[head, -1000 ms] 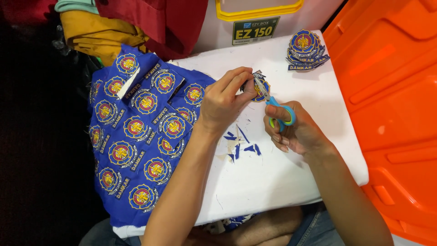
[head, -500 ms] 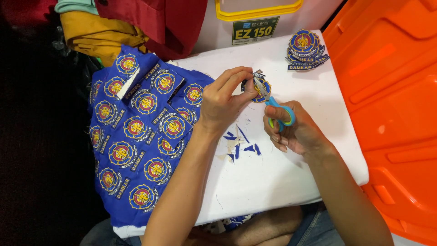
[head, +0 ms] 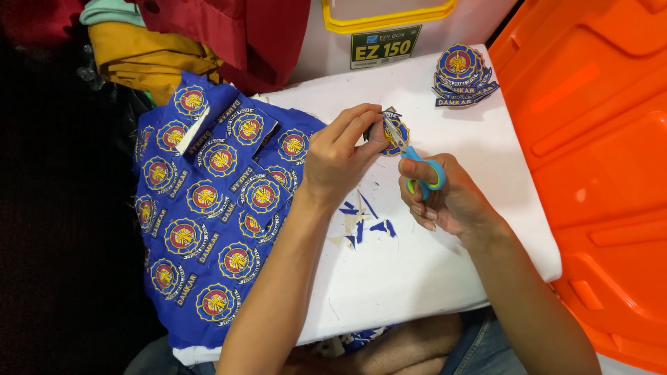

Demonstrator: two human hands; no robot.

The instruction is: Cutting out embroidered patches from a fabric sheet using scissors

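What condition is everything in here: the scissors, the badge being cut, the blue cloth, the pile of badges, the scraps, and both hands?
left hand: pinching the patch.
right hand: fingers through the scissors' handles.
scissors: blades at the patch's edge.
patch: held above the white board, partly trimmed.
blue cloth: uncut, spread flat, draped off the board's edge.
stack of patches: cut out, piled.
scraps: loose, scattered.
white board: lying flat.
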